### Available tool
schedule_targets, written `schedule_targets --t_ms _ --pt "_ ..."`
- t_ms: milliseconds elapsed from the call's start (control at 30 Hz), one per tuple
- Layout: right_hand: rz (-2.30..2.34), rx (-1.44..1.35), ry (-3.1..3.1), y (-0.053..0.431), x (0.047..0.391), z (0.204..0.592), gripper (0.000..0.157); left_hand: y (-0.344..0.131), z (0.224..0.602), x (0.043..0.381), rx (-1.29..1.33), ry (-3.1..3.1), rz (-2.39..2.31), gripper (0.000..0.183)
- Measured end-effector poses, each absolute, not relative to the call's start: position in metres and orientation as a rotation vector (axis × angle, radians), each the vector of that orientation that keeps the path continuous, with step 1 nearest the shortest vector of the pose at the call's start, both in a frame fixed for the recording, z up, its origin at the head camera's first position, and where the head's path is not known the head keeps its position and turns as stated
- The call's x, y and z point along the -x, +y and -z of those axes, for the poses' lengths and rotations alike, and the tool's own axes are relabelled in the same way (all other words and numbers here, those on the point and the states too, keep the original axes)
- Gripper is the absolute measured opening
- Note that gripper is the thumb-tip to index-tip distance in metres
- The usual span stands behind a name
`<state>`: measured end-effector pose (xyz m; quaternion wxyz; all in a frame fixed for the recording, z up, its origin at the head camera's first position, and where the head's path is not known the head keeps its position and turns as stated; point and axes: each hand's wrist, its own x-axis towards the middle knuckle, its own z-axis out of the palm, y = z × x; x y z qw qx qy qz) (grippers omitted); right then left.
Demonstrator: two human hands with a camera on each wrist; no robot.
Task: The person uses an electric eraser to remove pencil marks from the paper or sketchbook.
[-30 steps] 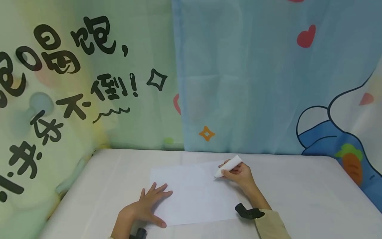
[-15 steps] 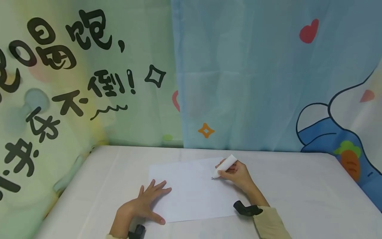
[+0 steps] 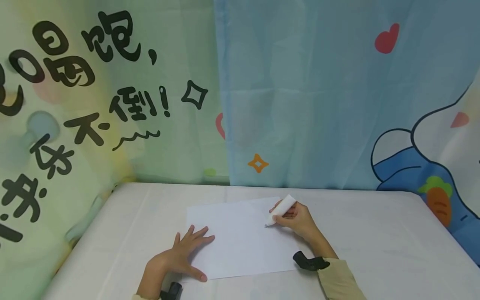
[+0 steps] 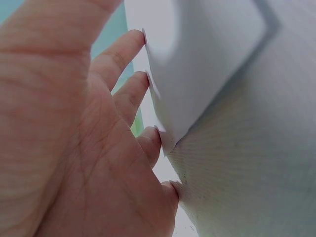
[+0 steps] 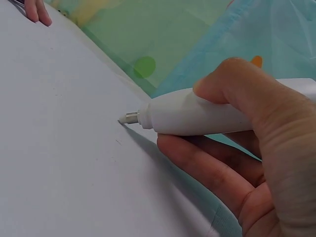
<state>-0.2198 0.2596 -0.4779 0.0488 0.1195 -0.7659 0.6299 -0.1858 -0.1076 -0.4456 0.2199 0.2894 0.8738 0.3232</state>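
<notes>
A white sheet of paper (image 3: 243,243) lies on the table. My left hand (image 3: 183,255) rests on its left edge with fingers spread; in the left wrist view the fingertips (image 4: 140,79) touch the sheet near a corner. My right hand (image 3: 303,221) grips a thick white electric eraser (image 5: 185,113) between thumb and fingers. Tilted over the right part of the paper, the tool points down and left. Its pale tip (image 5: 123,119), in a metal collar, meets or nearly meets the paper. Small faint dark marks (image 5: 118,142) show close to the tip.
A white cloth (image 3: 375,241) covers the table. Behind it hang a blue curtain (image 3: 318,104) and a green one (image 3: 180,158) with printed characters. Black camera mounts sit at both wrists, the right mount (image 3: 310,261) over the paper's lower right corner.
The head view has tilted down slightly. The tip of the electric eraser has shifted a little toward the person over the paper. My left hand keeps its place on the sheet.
</notes>
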Motion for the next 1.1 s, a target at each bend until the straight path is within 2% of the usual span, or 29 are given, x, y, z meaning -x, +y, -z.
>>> schedule_targets --t_ms 667,1100 --pt "-1.863 -0.281 -2.368 0.2607 0.2197 0.4767 0.040 -0.1077 0.4474 0.1870 -0.805 2.419 -0.893 0.100" --pt "-1.854 -0.339 -2.367 0.2607 0.2199 0.4777 0.040 -0.1094 0.4508 0.1865 -0.827 2.412 -0.930 0.100"
